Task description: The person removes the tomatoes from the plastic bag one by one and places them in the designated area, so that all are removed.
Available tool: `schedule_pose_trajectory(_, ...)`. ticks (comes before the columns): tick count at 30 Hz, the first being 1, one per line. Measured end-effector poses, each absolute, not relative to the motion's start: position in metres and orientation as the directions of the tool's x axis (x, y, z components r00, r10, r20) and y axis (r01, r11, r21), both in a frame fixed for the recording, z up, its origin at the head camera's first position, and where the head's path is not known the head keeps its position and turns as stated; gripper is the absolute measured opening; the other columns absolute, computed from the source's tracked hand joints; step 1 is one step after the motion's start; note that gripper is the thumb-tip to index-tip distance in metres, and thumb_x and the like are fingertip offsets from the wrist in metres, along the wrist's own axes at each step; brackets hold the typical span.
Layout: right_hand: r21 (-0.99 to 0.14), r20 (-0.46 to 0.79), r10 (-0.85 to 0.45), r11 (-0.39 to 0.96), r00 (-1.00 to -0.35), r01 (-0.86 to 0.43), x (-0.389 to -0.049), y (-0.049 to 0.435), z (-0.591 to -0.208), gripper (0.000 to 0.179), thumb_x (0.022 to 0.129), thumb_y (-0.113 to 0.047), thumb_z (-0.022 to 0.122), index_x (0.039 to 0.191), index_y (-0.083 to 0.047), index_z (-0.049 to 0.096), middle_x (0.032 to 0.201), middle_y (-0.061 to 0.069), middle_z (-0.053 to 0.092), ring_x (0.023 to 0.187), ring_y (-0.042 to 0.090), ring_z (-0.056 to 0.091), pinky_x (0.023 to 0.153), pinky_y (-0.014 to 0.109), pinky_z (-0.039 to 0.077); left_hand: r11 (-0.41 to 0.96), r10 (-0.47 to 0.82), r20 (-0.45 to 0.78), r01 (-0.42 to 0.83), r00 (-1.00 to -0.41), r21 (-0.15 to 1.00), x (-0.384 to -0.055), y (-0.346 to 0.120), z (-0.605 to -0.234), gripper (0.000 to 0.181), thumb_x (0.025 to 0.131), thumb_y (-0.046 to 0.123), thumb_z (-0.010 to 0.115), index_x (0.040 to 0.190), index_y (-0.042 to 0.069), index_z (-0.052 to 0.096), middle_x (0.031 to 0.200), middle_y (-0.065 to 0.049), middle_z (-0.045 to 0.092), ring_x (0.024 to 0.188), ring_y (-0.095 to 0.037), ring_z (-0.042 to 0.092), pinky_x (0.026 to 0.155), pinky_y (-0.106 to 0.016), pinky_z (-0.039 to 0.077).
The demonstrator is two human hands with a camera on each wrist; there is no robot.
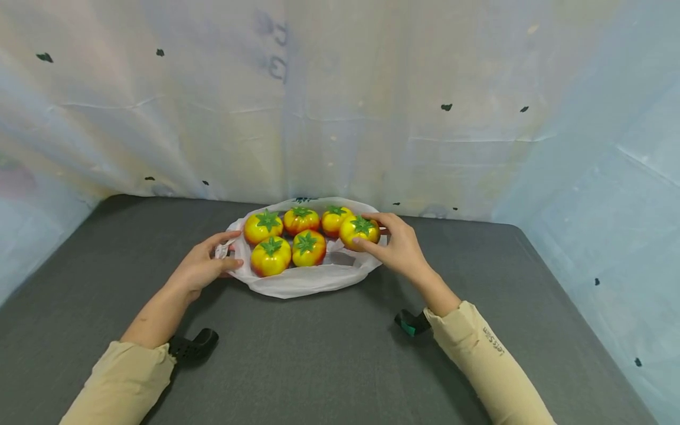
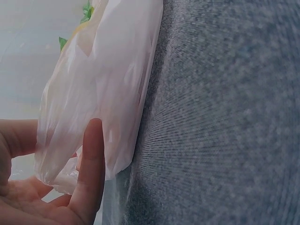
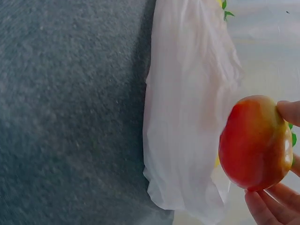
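Note:
A white plastic bag [image 1: 297,286] lies spread in a wide oval on the dark table, its mouth facing up. Several yellow-red toy tomatoes [image 1: 271,256] with green leafy tops sit inside it, mostly toward the left and back. My left hand [image 1: 204,262] holds the bag's left end, thumb on the near side and fingers on the far side; the white plastic [image 2: 108,93] between them shows in the left wrist view. With thumb and fingertips my right hand [image 1: 398,245] grips another tomato [image 3: 255,143] over the bag's right end, its red underside facing the right wrist camera.
The dark grey table [image 1: 329,354] extends toward me and to both sides. Behind it hangs a pale sheet [image 1: 345,118] with dark spots, its lower edge close to the back of the bag. Black curved pieces [image 1: 196,345] stick out at both sleeve cuffs.

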State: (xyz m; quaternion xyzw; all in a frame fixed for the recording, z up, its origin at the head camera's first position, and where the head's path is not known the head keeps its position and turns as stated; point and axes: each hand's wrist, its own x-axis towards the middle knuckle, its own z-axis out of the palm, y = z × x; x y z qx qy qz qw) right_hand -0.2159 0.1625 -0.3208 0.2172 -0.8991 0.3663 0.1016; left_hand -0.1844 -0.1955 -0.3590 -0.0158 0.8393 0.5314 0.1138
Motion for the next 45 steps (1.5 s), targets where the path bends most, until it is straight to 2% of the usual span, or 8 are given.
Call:
schedule_pose_trajectory(11,-0.608,0.336,-0.256,0.676,-0.906,-0.417,-0.220,0.174,-0.312,0.052,0.082,-0.029,0.076,0.128,-0.010,0.059,0.124,0.011,0.059,0.106,0.026,0.058,0.091,0.040,0.050,0.445,0.102,-0.212,-0.146,-0.972,0.883,-0.185,-0.197,-0.359,0.073,0.092,0.018,0.062,0.153,0.011,0.023,0.151,-0.028,0.018,0.104,-0.027,0.046,0.072,-0.020,0.050)
schedule_pose_trajectory(20,-0.605,0.346,-0.214,0.694,-0.914,-0.391,-0.222,0.184,-0.310,0.052,0.082,-0.028,0.076,0.128,-0.008,0.059,0.124,0.012,0.059,0.109,0.028,0.057,0.093,0.042,0.050,0.454,0.099,-0.203,-0.137,-0.974,0.880,-0.184,-0.196,-0.359,0.073,0.092,0.018,0.063,0.152,0.010,0.024,0.150,-0.029,0.019,0.100,-0.026,0.047,0.071,-0.020,0.050)
schedule_pose_trajectory(27,-0.624,0.338,-0.155,0.701,-0.928,-0.344,-0.226,0.192,-0.308,0.054,0.082,-0.030,0.075,0.128,-0.009,0.059,0.125,0.012,0.058,0.109,0.028,0.057,0.093,0.042,0.048,0.452,0.106,-0.202,-0.134,-0.974,0.882,-0.184,-0.197,-0.359,0.073,0.092,0.017,0.062,0.152,0.009,0.023,0.151,-0.030,0.017,0.103,-0.028,0.047,0.071,-0.019,0.051)
schedule_pose_trajectory(45,-0.650,0.332,-0.001,0.724,-0.943,-0.230,-0.238,0.221,-0.321,0.056,0.083,-0.033,0.074,0.130,-0.007,0.057,0.130,0.015,0.056,0.114,0.032,0.054,0.097,0.046,0.046,0.451,0.097,-0.172,-0.111,-0.980,0.886,-0.183,-0.194,-0.365,0.070,0.091,0.014,0.062,0.151,0.007,0.027,0.149,-0.027,0.023,0.101,-0.028,0.048,0.070,-0.020,0.050)
